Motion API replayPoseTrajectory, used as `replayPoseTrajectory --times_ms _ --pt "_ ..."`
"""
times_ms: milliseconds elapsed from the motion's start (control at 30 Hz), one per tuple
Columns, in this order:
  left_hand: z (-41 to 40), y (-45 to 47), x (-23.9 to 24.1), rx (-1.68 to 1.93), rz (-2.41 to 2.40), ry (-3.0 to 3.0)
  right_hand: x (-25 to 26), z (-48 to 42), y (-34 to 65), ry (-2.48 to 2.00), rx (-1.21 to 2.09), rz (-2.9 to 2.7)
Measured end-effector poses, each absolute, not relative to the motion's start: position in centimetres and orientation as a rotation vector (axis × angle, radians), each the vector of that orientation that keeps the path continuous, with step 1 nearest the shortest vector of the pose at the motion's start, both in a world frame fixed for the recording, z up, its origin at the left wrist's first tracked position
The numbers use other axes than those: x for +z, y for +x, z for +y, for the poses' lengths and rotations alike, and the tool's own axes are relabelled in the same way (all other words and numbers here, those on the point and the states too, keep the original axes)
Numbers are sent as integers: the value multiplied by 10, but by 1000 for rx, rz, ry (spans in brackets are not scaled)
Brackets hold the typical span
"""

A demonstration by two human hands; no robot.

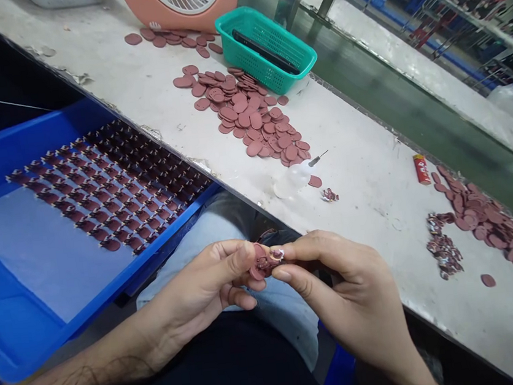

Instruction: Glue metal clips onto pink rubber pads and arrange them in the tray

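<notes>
Above my lap, my left hand [203,291] pinches a few reddish-brown oval pieces [259,265] between thumb and fingers. My right hand [342,294] meets it from the right, thumb and forefinger pinched on a small shiny part [276,255] pressed against those pieces. Both hands are closed and touch at the fingertips. A blue tray [17,331] on my left holds several neat rows of finished dark-red pieces [112,184].
A large heap of oval discs [252,119] lies on the white worktable [373,160], with another heap [486,222] and small shiny parts [443,248] at right. A green basket [267,46], pink fan [183,0], needle-tip bottle [294,179] and red lighter [421,169] stand nearby.
</notes>
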State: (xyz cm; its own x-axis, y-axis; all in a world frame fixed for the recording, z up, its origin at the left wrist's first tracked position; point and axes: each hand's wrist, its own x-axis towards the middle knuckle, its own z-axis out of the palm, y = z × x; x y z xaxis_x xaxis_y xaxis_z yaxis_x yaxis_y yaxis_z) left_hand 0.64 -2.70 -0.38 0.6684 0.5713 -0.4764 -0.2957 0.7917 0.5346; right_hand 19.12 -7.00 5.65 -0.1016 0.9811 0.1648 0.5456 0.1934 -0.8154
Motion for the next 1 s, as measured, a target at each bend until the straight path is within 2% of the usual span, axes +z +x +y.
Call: replayPoseTrajectory --times_ms 1000 --pt "-27 5 -11 519 679 435 63 -65 184 -1409 730 -1835"
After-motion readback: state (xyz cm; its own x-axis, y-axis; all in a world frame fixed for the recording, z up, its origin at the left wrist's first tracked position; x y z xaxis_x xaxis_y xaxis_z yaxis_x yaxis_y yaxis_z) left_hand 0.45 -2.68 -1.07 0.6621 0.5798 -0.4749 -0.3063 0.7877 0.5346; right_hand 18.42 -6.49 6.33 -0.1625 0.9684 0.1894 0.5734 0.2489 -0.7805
